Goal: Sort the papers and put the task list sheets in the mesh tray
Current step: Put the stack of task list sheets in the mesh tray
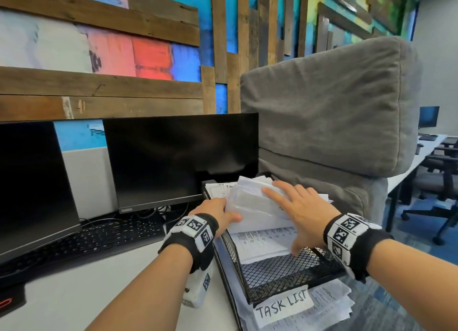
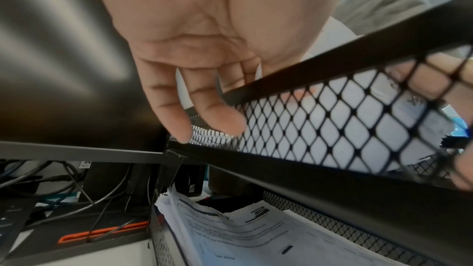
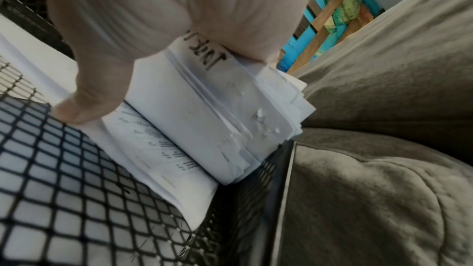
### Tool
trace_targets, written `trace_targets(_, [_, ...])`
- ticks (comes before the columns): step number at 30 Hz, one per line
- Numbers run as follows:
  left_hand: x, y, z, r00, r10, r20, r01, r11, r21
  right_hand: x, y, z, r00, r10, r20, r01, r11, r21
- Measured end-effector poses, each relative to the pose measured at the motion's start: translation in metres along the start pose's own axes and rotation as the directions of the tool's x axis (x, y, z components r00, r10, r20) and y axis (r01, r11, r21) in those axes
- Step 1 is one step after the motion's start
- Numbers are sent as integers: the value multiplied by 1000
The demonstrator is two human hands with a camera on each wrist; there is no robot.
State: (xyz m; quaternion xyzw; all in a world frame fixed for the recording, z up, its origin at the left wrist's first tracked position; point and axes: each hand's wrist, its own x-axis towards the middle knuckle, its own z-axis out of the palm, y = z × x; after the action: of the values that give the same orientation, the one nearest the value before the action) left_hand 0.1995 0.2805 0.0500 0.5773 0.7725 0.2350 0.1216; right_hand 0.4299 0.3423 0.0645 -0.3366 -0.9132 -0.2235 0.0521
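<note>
1. Forearms with tagged wristbands filled the near foreground; left to right beyond them: two dark monitors (image 1: 178,155), a keyboard (image 1: 104,236) on the desk (image 1: 49,303), then the mesh tray (image 1: 285,271) at the desk's right edge, and a grey cushion (image 1: 329,107) behind it.
2. Left hand (image 1: 218,213) was at the tray's left rim, thumb and fingers taking the left edge of a wad of sheets (image 1: 255,207); in the left wrist view the fingers hung loosely curved beside the mesh wall, so a firm pinch could not be confirmed.
3. Right hand (image 1: 300,207) lay flat on top of the wad, fingers spread, thumb reaching down to a printed sheet (image 1: 262,242) lying in the tray. Fingers straight, pressing, not gripping.
4. Right wrist view showed "TASK" handwritten on the top sheet (image 3: 204,56), so these looked like the task list sheets, in the upper tray.
5. "TASK LIST" label (image 1: 282,303) hung on the tray front; more papers (image 1: 329,306) lay in the tier below.
6. Handling, judged: light, floppy, edges ragged and uneven; sheets likely to fan or slide. Best held by both side edges, squared before letting go.
</note>
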Motion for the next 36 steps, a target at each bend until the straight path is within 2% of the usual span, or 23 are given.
trace_targets(5, [4,-1,1,1000,-12,25,14,999,-52,0,-1,3,999,-16,-39,16,1000,-11])
trace_targets(13, [-1,3,-2,999,-7,33,9,999,-34,2,1,1,999,5,-45,-3,998,59])
trace_targets(18, [-2,4,-4,999,12,52,-10,999,-35,-3,-1,2,1000,1,-13,-1,1000,9])
trace_targets(31, [-5,3,-2,998,26,63,-22,998,-64,0,-3,7,996,54,-67,-53,998,20])
trace_targets(33, [-8,1,-2,999,26,36,-22,995,-96,4,-2,2,995,90,-53,-86,994,68])
trace_targets(36, [-15,-1,-7,995,30,-92,-39,994,-99,14,3,-5,987,158,-29,-151,975,161])
